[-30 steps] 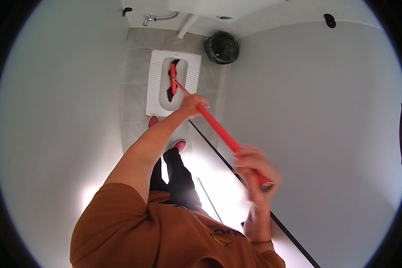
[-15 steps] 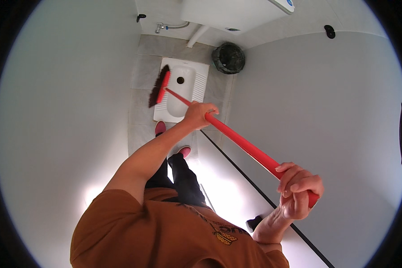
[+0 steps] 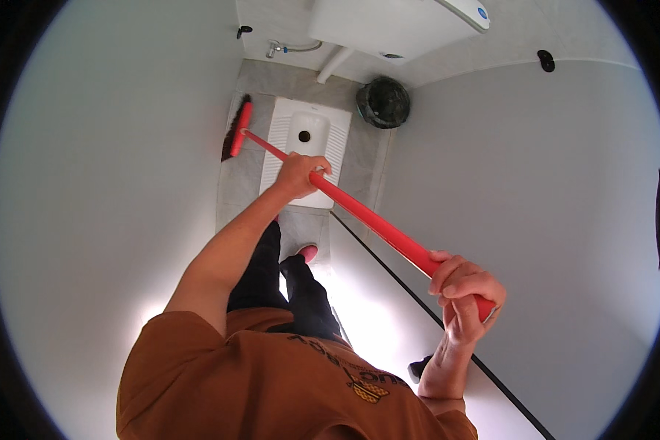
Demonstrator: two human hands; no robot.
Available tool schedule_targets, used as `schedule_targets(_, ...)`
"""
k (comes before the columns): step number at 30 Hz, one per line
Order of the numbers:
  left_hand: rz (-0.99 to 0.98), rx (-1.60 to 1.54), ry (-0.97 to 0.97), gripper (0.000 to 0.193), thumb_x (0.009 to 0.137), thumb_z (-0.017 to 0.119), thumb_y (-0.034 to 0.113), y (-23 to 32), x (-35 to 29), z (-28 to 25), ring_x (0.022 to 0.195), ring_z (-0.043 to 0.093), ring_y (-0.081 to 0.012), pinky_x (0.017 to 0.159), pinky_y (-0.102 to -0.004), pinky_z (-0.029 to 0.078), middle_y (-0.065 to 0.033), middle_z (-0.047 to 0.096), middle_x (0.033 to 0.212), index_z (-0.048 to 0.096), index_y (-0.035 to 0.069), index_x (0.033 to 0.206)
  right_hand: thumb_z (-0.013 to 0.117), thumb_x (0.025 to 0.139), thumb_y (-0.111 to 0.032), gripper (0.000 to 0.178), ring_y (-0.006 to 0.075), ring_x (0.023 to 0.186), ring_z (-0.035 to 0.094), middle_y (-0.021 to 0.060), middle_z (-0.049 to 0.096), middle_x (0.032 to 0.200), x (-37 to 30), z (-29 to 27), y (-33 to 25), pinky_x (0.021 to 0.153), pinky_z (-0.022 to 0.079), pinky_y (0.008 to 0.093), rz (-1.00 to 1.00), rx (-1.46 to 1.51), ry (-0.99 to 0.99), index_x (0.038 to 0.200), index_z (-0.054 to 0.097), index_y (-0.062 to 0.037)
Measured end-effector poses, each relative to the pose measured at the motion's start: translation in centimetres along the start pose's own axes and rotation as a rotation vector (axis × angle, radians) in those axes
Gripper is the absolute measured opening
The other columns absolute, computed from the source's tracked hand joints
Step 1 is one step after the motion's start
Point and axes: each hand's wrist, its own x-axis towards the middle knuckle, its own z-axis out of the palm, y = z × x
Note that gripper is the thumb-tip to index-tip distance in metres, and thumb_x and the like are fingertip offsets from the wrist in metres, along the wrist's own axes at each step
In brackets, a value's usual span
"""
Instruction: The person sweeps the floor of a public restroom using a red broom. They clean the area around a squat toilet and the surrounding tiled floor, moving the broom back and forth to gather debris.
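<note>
A broom with a long red handle (image 3: 374,224) slants across the stall from lower right to upper left. Its head (image 3: 240,128), red with dark bristles, is against the foot of the left wall, beside the white squat toilet (image 3: 304,158). Partway down the handle, my left hand (image 3: 301,174) is wrapped round it, above the toilet's near end. My right hand (image 3: 468,288) grips the handle close to its top end, near the right partition. The bristle tips are along the wall's lower edge.
A black-lined waste bin (image 3: 383,103) stands right of the toilet by the far wall. Above hangs a white cistern (image 3: 389,26) with a pipe (image 3: 335,64). A small tap (image 3: 273,49) is on the far wall. Grey partitions (image 3: 506,169) close in on both sides.
The broom head has moved left, off the toilet's left rim to the floor by the left wall. Both hands have shifted left with the handle.
</note>
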Motion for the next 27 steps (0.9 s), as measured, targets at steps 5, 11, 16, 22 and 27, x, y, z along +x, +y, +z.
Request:
schedule_targets(5,0.173,-0.260,0.042,0.013,0.074,0.070,0.010,2.4,1.8,5.9,0.062,0.062,-0.0256,0.062,-0.0361,0.045,-0.0033,0.063,0.067,0.066,0.017,0.085,0.048,0.076,0.006,0.017,0.0188,0.052,0.052,0.0052,0.051,0.055,0.3,0.7,-2.6,0.085,0.049,0.0482,-0.102,-0.200,-0.079,0.078,0.061,-0.0028)
schedule_targets(11,0.155,-0.160,-0.008,0.017,0.070,0.072,0.014,11.2,-0.9,2.1,0.064,0.062,-0.0237,0.073,-0.0351,0.041,0.0029,0.063,0.067,0.063,0.019,0.083,0.042,0.077,0.008,0.020,0.0190,0.048,0.050,0.0037,0.047,0.054,-0.3,-4.1,-7.3,0.084,0.049,0.0466,-0.340,-0.018,-0.197,0.088,0.055,-0.0033)
schedule_targets(16,-0.012,-0.040,0.181,0.014,0.072,0.070,0.012,2.2,-7.1,1.1,0.055,0.061,-0.0196,0.061,-0.0361,0.041,0.0024,0.059,0.057,0.063,0.015,0.084,0.044,0.075,0.008,0.017,0.0193,0.047,0.051,0.0041,0.049,0.052,-0.2,-1.3,-2.2,0.079,0.051,0.0476,-0.083,-0.003,-0.215,0.079,0.056,-0.0033)
schedule_targets(22,0.103,-0.202,0.244,0.013,0.072,0.068,0.011,1.8,-4.2,6.9,0.053,0.059,-0.0210,0.059,-0.0332,0.042,0.0005,0.058,0.058,0.064,0.016,0.084,0.048,0.071,0.008,0.016,0.0194,0.045,0.050,0.0057,0.052,0.051,0.7,1.7,-2.9,0.074,0.052,0.0463,-0.066,-0.143,-0.256,0.068,0.056,-0.0050)
schedule_targets(27,0.237,-0.226,0.165,0.009,0.077,0.065,0.011,7.3,0.4,4.9,0.054,0.059,-0.0258,0.060,-0.0359,0.045,-0.0022,0.060,0.060,0.065,0.017,0.083,0.061,0.073,-0.002,0.006,0.0204,0.044,0.054,0.0055,0.052,0.048,1.0,-1.9,-5.8,0.072,0.055,0.0437,-0.302,-0.198,-0.290,0.078,0.062,-0.0055)
